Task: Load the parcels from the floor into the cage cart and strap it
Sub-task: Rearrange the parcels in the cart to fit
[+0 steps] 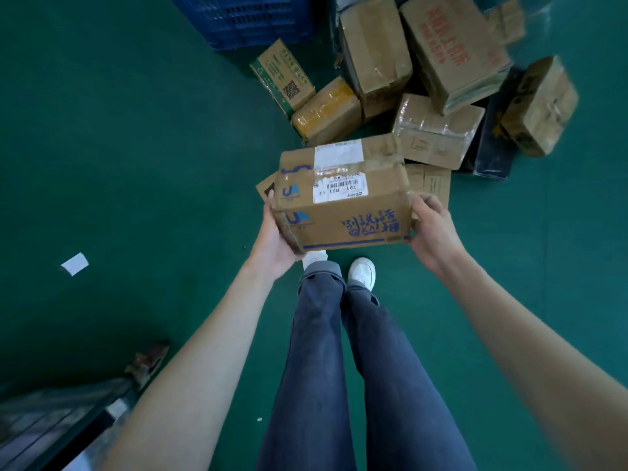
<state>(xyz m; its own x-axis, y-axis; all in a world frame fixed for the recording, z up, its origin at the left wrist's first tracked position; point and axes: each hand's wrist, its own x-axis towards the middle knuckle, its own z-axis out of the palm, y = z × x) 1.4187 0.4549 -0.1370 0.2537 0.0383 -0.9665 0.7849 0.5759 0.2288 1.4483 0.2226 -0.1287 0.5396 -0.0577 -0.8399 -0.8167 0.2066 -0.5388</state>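
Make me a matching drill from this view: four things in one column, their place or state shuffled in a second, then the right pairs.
Things:
1. box with blue print
2. blue crate
3. white paper scrap
4. box with red print

Places or states:
A. lying alone on the green floor, off to the left
B. held off the floor between the left hand and right hand
C. on top of the parcel pile
D. standing at the top edge, left of the pile

Pairs: 1-B, 2-D, 3-A, 4-C

Cardboard parcels (343, 195): ten or so. Blue crate (248, 18): one. Paper scrap (74, 264): one.
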